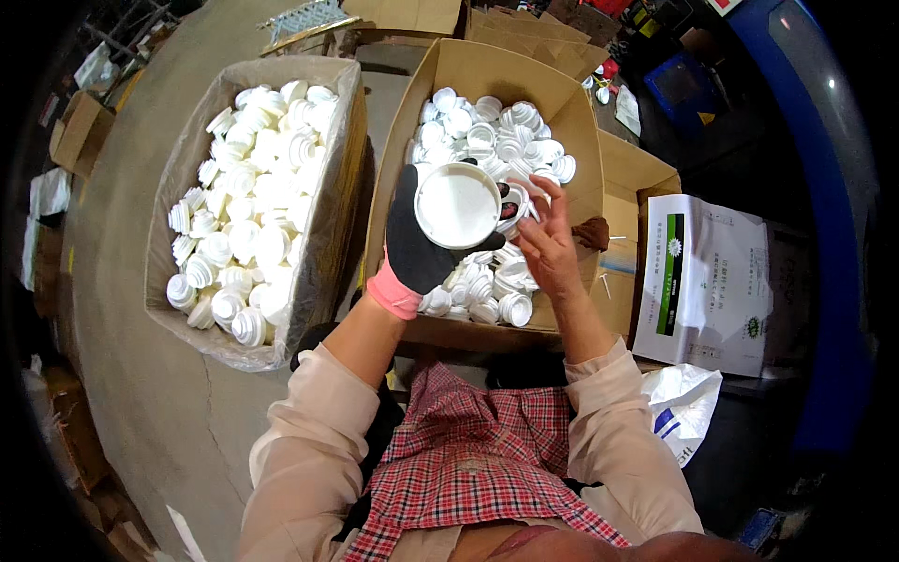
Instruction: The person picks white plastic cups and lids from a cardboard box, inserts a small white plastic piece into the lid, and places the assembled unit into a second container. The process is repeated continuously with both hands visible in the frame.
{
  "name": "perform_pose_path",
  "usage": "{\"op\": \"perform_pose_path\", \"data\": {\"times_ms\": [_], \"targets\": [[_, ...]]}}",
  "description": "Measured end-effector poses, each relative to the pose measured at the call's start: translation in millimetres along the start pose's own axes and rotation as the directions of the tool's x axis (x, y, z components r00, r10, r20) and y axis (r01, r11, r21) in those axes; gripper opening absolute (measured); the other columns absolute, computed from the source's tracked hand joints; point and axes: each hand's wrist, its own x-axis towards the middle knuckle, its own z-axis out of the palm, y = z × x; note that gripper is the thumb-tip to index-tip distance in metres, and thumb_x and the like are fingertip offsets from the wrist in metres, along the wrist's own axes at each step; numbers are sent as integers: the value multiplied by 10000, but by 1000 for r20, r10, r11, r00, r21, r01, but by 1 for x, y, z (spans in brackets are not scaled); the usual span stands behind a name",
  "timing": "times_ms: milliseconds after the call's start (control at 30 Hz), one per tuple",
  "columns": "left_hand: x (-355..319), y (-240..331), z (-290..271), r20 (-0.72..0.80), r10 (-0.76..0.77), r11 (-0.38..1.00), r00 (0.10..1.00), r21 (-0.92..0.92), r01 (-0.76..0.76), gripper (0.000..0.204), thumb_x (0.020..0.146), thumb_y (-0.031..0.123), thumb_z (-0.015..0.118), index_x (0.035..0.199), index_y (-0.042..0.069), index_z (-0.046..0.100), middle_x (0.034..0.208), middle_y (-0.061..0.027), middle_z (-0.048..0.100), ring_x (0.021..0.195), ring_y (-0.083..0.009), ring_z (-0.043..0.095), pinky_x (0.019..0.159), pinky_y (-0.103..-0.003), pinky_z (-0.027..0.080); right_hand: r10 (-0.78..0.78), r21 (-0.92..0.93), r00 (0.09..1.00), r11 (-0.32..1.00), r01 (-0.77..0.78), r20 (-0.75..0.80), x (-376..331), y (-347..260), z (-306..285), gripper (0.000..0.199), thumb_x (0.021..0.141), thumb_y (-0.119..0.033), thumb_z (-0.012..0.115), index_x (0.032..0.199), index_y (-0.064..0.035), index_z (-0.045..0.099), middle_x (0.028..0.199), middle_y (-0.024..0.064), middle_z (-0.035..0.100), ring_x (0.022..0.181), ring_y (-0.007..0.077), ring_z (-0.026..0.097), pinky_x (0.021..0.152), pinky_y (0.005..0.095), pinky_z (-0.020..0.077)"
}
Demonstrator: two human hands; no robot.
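Note:
Over the cardboard box, my left hand [412, 234], in a black glove with a pink cuff, is closed around a round white plastic cap [458, 206]. The cap's broad round face is turned up, and dark reddish glove fingertips show past its right edge. Close on the right is my bare right hand [551, 245], its fingers apart and slightly bent. Beside those fingers shows another white cap [511, 223], partly covered; whether they touch it is unclear. Many ridged white caps [510, 140] lie in the box below both hands.
The cardboard box [582, 112] stands before me. To its left is a plastic-lined box [161, 272] heaped with white caps. A printed white carton sheet [707, 281] and a white plastic bag [682, 398] are at right, near a blue machine body [796, 112].

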Motion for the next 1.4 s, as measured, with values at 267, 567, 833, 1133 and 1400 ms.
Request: {"op": "perform_pose_path", "data": {"times_ms": [267,567,833,1133,1400], "targets": [[-3,-9,0,104,-183,953,978,-224,203,770,783,258,710,1392,11,309,1328,-166,474,1209,-274,501,985,-392,450,-436,-593,889,682,428,141,-7,-34,-21,725,698,-5,735,1351,-93,432,1281,75,461,1217,208,454,963,348,442],[2,-2,22,235,-123,958,964,-227,177,829,739,105,804,1402,12,315,1370,-130,454,1237,-233,480,1034,-352,398,-325,-762,863,415,497,386,-19,-33,-6,638,689,-61,747,1282,-63,513,1313,156,502,1204,332,509,999,381,422],[-2,-2,26,217,-27,992,976,128,-1,827,749,59,790,1395,23,275,1322,-124,513,1173,-217,540,984,-331,448,-327,-791,863,365,491,385,-22,-28,-7,660,681,-51,759,1302,-50,535,1328,159,498,1202,333,515,968,391,450],[3,-1,27,291,29,988,956,137,-71,799,768,52,766,1400,32,276,1318,-125,512,1179,-214,538,979,-331,451,-342,-795,850,332,508,400,-21,-26,-5,647,688,-55,756,1299,-47,545,1302,157,511,1165,326,529,939,385,465],[-4,-19,29,200,-311,878,929,-314,361,494,1000,342,482,1382,34,422,1278,-69,545,1127,-181,564,934,-314,487,-326,-808,865,337,483,381,-23,-24,1,641,684,-58,757,1292,-51,553,1300,154,514,1169,332,517,962,393,446]]}}
